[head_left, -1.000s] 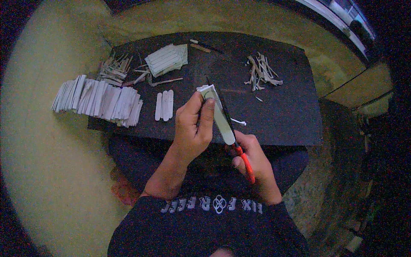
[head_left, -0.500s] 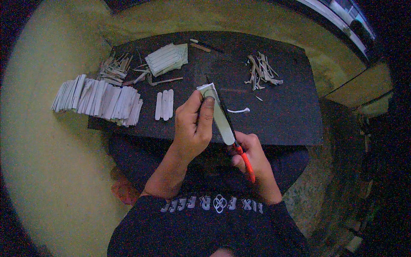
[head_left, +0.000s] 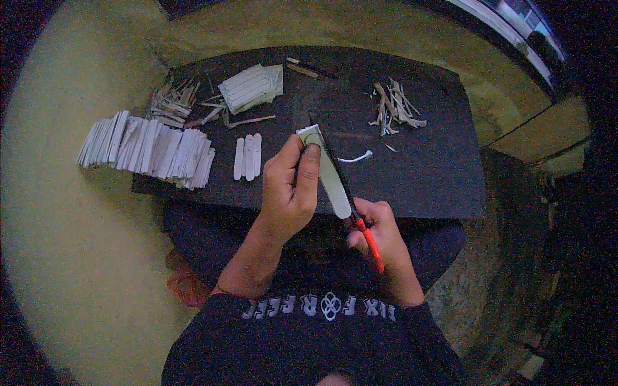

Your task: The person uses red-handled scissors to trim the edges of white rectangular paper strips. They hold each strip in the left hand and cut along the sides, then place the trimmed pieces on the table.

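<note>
One left hand [head_left: 290,183] pinching one pale strip [head_left: 331,183] near its far end, thumb on top, and one right hand [head_left: 383,235] with fingers wrapped round the orange handles of one pair of scissors [head_left: 369,246], blades along the strip's right edge; strip is above the near part of one black table [head_left: 425,174]. Right of strip: one thin white curl [head_left: 367,155], farther off one scrap heap [head_left: 394,108]. Left of strip: three rounded sticks [head_left: 249,157], one long row of sticks [head_left: 148,149] too packed to count, another scrap heap [head_left: 172,103]; beyond it, leftward, one sheet stack [head_left: 248,89], count unclear.
</note>
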Motion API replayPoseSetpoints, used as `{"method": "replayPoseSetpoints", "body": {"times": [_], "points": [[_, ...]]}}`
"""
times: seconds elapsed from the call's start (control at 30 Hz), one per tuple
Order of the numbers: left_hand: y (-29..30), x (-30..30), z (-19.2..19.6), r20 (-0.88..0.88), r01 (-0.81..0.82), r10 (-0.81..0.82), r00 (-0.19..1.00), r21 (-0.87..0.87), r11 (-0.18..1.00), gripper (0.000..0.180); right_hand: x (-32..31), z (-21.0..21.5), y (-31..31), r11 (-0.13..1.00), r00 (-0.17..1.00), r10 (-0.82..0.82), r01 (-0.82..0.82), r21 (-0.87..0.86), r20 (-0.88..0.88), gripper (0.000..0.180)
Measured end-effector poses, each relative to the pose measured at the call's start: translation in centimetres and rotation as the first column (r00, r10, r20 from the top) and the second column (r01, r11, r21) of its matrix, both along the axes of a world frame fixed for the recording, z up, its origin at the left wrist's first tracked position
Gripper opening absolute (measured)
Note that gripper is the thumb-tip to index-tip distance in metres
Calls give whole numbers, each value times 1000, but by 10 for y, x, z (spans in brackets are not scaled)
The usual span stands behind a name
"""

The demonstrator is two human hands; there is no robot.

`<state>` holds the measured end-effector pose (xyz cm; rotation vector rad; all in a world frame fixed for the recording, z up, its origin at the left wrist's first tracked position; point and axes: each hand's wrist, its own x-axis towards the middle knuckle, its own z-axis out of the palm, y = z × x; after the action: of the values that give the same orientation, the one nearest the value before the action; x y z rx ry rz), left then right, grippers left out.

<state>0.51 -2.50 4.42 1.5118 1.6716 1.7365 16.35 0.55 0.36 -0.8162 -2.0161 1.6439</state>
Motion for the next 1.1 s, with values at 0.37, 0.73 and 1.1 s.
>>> {"method": "replayPoseSetpoints", "body": {"times": [0.37,0.73,1.1], "points": [[-4,-3,1,0,-13,13,1000,-135,991,22,-2,2,-2,1000,1000,-22,22,-12,-2,42],[-2,4,-9,-10,168,-170,985,-101,981,12,-5,-12,-9,983,964,-113,73,-170,-242,73],[-4,7,-8,9,198,-199,980,-145,969,12,-5,4,-5,992,982,-93,78,-97,-164,89]]}}
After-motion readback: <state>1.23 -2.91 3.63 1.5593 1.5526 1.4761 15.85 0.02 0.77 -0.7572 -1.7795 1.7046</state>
